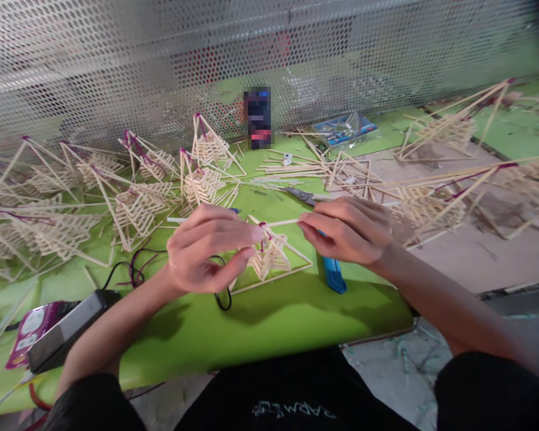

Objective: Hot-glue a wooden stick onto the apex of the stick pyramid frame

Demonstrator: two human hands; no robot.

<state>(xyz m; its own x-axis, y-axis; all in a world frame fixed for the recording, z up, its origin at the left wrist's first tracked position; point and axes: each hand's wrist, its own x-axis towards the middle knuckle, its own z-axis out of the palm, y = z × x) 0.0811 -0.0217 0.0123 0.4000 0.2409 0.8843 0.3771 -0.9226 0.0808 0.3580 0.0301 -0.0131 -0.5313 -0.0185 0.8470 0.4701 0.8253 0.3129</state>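
My left hand (211, 248) is at the tip of a small wooden stick frame (276, 272) bound with purple thread, its fingertips curled in on that tip. With thumb and fingers closed, my right hand (348, 230) pinches the end of a thin wooden stick (284, 222) that reaches across to the bound tip. A pale stick end (175, 220) shows left of my left hand; whether it belongs to the same stick is hidden. Behind my right hand lie grey-bladed pliers or scissors (300, 195). Below it is a blue-handled tool (335, 276).
Several finished stick frames (139, 206) stand at left, others (435, 206) on a board at right. Loose sticks (287, 170) and a phone (258, 120) are behind, before a perforated metal screen (161, 54). A dark box-shaped device (67, 335) and cables lie front left.
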